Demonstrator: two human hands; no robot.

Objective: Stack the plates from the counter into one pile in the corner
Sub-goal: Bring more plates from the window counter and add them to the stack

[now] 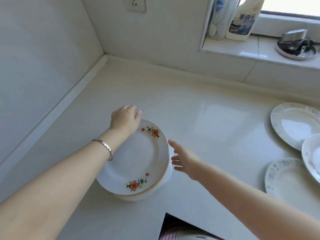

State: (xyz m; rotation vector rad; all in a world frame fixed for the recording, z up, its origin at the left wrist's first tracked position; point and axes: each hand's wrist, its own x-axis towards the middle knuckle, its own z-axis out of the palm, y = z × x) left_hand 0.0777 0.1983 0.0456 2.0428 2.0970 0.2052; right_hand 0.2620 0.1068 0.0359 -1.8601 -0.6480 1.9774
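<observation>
while left hand (124, 119) grips the pile (138, 158), right hand (185, 160) hovers flat.

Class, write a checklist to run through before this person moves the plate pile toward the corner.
1. Left hand gripping the floral plate at its far rim: ok.
2. Right hand holding too: not ok, open beside the rim.
3. Lower plates aligned: not ok, they jut out at right.
4. Pile in the corner: not ok, near the counter's front edge.
5. All plates gathered: not ok, three loose plates lie at right.
</observation>
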